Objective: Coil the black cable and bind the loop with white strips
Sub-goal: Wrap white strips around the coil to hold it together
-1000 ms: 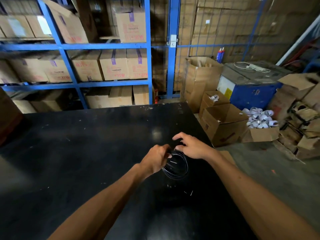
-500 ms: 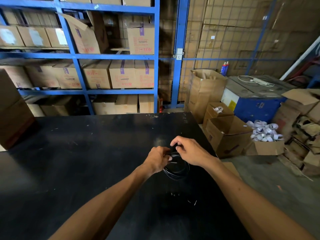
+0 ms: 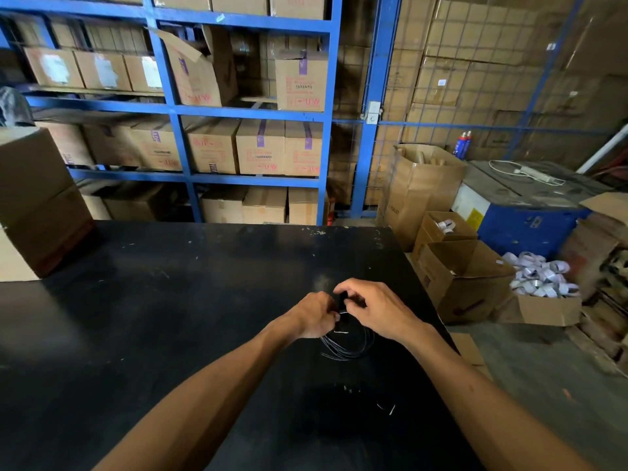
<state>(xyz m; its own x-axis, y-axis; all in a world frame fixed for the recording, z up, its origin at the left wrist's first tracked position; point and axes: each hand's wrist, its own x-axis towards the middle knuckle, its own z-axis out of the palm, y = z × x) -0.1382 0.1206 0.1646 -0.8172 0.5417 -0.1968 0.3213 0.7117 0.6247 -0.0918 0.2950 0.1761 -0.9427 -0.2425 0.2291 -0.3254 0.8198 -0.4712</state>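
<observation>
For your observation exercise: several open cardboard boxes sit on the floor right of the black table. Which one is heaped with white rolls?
The low open box farthest right, beside the blue machine. White rolls pile above its rim; its neighbours show few or none.

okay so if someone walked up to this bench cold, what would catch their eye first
Most likely the two hands meeting near the middle of the black table: the left hand and right hand pinch the top of a coiled black cable, with a thin white strip showing between them. Next, the blue shelving stacked with cardboard boxes behind the table.
</observation>
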